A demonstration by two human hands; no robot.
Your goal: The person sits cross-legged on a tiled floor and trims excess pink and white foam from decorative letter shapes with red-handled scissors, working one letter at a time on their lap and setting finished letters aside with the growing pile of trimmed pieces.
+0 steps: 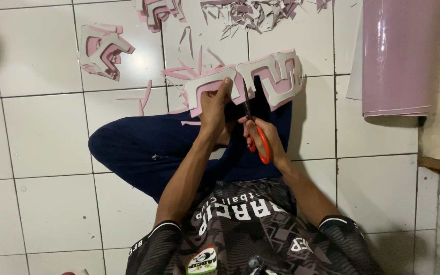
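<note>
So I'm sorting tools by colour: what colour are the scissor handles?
Orange-red, seen in the head view: the scissors sit in the right hand.

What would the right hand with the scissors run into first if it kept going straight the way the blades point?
Probably the pink and white cutout sheet: the right hand aims the scissors straight at it, their blades seemingly already in it.

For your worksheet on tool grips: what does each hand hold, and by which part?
Left hand grips the pink-and-white cutout at its lower edge; right hand holds scissors by the orange handles.
</note>
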